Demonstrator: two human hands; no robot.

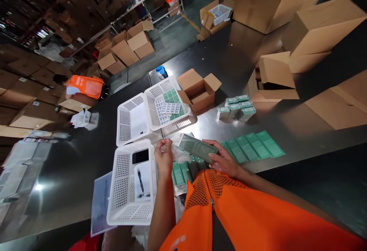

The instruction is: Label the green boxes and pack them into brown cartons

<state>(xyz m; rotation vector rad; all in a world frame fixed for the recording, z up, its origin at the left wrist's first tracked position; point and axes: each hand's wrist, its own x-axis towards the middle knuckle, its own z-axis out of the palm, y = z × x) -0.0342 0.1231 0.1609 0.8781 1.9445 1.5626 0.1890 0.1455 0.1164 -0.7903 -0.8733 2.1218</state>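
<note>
An orange vest point(243, 212) showed nearest, at the table's near edge. Above that edge, the right hand point(220, 156) gripped a green box point(197, 146), thumb on one side and fingers on the other, holding it tilted over the table point(77, 159). The left hand point(164, 158) was closed, thumb and fingertips pinched on crumpled clear film point(181, 154) beside the box's left end.

Beneath the hands, more green packs point(182, 173) lay side by side along the near edge; to their right, a row of flat green packs point(252, 146) followed the same edge. Left of the left hand stood a white basket point(116, 189) with a black phone point(140, 157), a pen point(140, 180) and white paper point(146, 171) inside. A clear sheet point(100, 201) lay left of it at the near edge.

Farther in stood a second basket point(124, 126) and, beside it, a third basket point(152, 107) containing printed label sheets point(171, 108). Right of these were an open carton point(202, 92) and a cluster of small boxes point(236, 107), with a larger open carton point(275, 73) beyond. A blue object point(162, 71) stood near the far edge. Past that edge, a co-worker point(86, 86) bent among stacked cartons point(37, 109).
</note>
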